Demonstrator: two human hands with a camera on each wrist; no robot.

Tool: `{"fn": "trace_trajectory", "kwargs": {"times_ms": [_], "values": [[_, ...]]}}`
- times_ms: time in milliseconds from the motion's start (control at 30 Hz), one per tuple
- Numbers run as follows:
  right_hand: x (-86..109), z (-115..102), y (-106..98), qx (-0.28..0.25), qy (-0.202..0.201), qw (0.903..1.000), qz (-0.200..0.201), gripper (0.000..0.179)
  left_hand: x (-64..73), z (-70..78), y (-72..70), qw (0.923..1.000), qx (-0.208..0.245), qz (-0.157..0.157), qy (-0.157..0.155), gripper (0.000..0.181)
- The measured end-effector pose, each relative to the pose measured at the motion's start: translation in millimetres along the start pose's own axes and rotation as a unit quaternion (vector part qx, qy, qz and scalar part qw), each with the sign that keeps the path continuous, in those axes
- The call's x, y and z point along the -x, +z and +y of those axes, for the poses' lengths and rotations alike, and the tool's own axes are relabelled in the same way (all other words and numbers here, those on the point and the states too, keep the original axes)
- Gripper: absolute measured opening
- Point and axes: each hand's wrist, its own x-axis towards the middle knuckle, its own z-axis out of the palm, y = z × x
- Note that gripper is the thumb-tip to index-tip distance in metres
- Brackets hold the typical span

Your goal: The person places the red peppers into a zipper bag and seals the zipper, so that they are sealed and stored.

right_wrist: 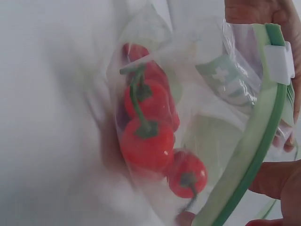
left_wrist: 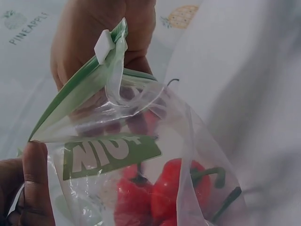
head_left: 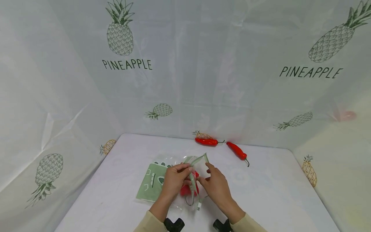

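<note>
A clear slider zip bag with a green zip strip hangs between both hands. My left hand pinches the strip at its left side. On the right, my right hand pinches the bag's mouth between thumb and fingers. Several red peppers with green stems sit inside, seen through the film; they also show as peppers in the right wrist view. A white slider sits near one end of the strip. A green label is printed on the film.
Two long red chili peppers, one chili and another chili, lie at the white table's back edge. A flat green packet with a cartoon face lies left of the hands. A pineapple-print sheet hangs behind.
</note>
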Motion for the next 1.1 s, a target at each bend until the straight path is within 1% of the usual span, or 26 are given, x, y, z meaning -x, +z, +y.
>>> {"fn": "trace_trajectory", "kwargs": {"times_ms": [100,233,333,533,600,767,900,1100], "values": [[-0.1,5,-3,-0.013,-0.004,0.9998,0.011,0.063,-0.4,-2.3,-0.2,0.9999,-0.011,0.001,-0.004,0.035],[-1.2,10,-9,-0.032,-0.009,0.9987,0.038,0.057,0.8,-2.7,1.0,0.9997,-0.021,-0.001,-0.013,0.034],[-3.4,16,-15,-0.038,-0.019,0.9975,0.057,0.059,1.6,-2.3,1.8,0.9995,-0.024,-0.003,-0.022,0.034],[-11.5,28,-29,-0.048,-0.054,0.9938,0.084,0.064,2.5,-3.7,2.6,0.9994,-0.028,-0.008,-0.021,0.033],[-15.6,33,-34,-0.053,-0.059,0.9929,0.089,0.065,2.7,-4.2,2.7,0.9994,-0.026,-0.009,-0.022,0.034],[-27.5,43,-47,-0.063,-0.055,0.9924,0.091,0.067,3.0,-4.3,3.6,0.9995,-0.018,-0.009,-0.026,0.036],[-37.4,53,-55,-0.060,-0.054,0.9924,0.093,0.069,3.7,-4.4,4.1,0.9994,-0.016,-0.010,-0.028,0.035],[-51.9,71,-67,-0.047,-0.065,0.9913,0.104,0.067,3.2,-7.6,4.3,0.9992,-0.025,-0.012,-0.028,0.033]]}}
